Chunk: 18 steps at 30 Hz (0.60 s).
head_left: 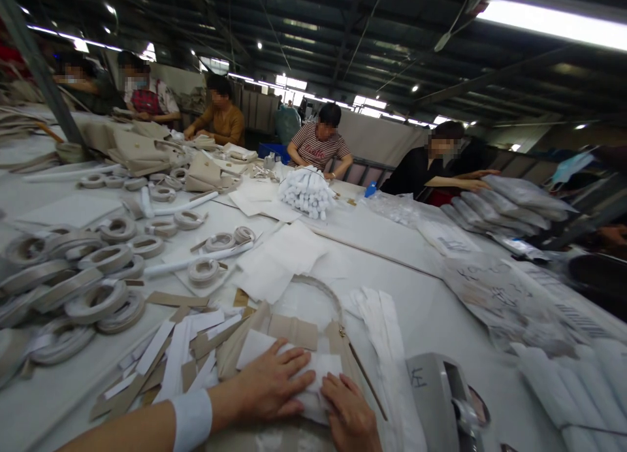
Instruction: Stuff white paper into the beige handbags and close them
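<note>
My left hand [272,383] lies flat with fingers spread on white tissue paper [257,347] stuffed into a beige bag [294,331] at the near edge of the table. My right hand [350,416] rests beside it on the same paper, fingers stretched forward and pressing down. The bag's handle [323,292] arcs away from me above the hands. A white cuff [193,419] covers my left wrist.
Several rolls of white tape [98,289] crowd the left of the white table [431,308]. Loose paper and card strips [171,354] lie near left, folded white sheets [386,347] at right, a grey machine [443,396] near right. Several people sit along the far edge.
</note>
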{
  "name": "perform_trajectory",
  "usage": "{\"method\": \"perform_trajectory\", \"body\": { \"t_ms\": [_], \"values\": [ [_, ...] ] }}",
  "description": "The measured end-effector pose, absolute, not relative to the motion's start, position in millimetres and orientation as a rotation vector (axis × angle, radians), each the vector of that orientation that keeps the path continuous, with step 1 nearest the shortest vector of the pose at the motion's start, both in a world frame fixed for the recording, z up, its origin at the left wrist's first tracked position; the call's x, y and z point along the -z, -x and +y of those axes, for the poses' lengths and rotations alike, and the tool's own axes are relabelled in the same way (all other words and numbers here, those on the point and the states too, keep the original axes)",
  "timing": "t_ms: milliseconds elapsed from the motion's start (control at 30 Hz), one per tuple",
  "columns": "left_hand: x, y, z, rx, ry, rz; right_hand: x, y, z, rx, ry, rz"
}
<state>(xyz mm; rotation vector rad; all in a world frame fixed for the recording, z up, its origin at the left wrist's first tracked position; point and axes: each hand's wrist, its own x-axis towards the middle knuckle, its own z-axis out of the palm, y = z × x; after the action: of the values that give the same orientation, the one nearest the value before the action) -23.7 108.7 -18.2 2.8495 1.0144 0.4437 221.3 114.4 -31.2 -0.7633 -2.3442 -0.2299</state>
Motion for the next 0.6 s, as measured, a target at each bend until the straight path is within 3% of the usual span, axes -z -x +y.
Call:
{"method": "perform_trajectory", "body": {
  "t_ms": [400,600],
  "values": [
    [25,17,112,-0.292,-2.878,0.973,47,-219,88,0.469,0.678,-2.281],
    [25,8,105,-0.268,-2.893,1.045,3,-221,91,0.037,0.921,-2.423]
  ]
}}
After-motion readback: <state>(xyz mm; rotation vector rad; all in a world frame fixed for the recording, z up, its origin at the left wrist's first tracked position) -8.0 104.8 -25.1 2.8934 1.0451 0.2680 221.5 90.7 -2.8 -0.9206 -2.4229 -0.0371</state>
